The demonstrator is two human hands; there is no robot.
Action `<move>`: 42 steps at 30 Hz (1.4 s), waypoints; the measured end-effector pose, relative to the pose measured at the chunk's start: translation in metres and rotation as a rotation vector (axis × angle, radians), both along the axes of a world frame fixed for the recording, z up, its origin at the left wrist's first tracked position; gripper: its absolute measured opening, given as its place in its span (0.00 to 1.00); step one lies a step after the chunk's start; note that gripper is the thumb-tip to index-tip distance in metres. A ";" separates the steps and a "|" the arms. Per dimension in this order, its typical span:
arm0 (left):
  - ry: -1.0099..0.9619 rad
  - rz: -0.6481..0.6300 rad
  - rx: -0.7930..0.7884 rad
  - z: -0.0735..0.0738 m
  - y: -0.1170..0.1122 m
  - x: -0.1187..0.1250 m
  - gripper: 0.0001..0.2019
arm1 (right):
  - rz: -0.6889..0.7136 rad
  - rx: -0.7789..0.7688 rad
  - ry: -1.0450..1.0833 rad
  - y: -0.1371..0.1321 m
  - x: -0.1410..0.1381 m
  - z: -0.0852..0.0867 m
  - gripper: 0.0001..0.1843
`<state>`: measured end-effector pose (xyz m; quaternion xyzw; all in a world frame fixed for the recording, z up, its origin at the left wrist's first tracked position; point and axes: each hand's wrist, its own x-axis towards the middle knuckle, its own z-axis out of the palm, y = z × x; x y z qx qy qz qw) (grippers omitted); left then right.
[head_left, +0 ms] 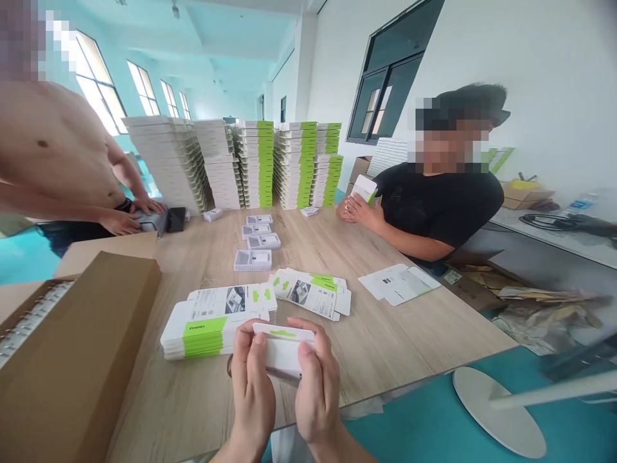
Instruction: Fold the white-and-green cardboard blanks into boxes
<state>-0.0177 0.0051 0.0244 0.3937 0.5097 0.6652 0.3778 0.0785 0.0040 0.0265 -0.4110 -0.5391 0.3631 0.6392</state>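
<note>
Between my two hands, low in the middle of the head view, is a small white cardboard box with a hanging tab and a green-edged slot. My left hand grips its left side, thumb on the front. My right hand wraps the right side the same way. Just beyond lies a stack of flat folded cartons, white with green bands. Beside it are a few loose flat cartons. Farther back several white plastic trays stand in a column, each with a small white piece in it.
Tall stacks of white and green boxes line the table's far side. An open brown carton stands at left. A co-worker in black holds a box at right; another person stands at left. Flat white cartons lie near the right edge.
</note>
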 end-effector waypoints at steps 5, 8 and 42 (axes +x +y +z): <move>0.063 0.063 0.008 0.011 -0.004 0.009 0.14 | -0.112 0.023 -0.022 0.000 0.001 0.008 0.19; 0.041 0.007 -0.004 0.010 -0.005 0.010 0.16 | -0.151 0.041 -0.027 0.000 0.002 0.009 0.17; 0.081 -0.239 0.066 -0.006 0.001 0.010 0.24 | -0.039 -0.359 0.572 0.024 0.031 0.021 0.26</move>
